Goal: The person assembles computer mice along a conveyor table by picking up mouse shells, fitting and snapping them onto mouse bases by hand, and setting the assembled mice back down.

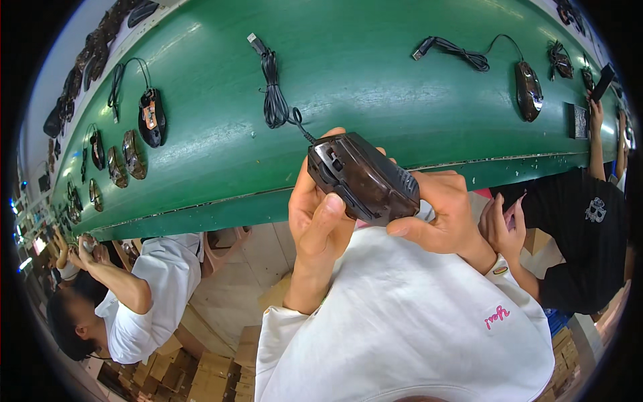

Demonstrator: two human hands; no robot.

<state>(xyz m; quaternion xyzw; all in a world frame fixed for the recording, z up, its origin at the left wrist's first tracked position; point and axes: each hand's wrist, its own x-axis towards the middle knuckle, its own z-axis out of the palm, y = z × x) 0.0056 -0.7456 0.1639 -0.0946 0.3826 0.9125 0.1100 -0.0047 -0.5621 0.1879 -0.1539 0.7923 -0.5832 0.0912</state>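
Note:
A dark brown, glossy computer mouse (pixel 372 175) is held up between my two hands, over the near edge of the green bench. My left hand (pixel 313 231) is closed round its button end, with the thumb along the side. My right hand (pixel 445 211) grips the rear end, thumb at the bottom edge and fingers behind. The scroll wheel and ribbed side of the shell show. From its front the black cable (pixel 274 104) runs onto the bench, tied in a bundle, with a USB plug (pixel 252 41) at the far end.
On the green bench (pixel 375 74) lie a mouse with an orange part exposed (pixel 152 117), brown mouse shells (pixel 134 154) and a corded mouse (pixel 528 90). A person in white (pixel 157 288) works at left; another in black (pixel 576 234) sits at right. Cardboard boxes (pixel 214 375) stand below.

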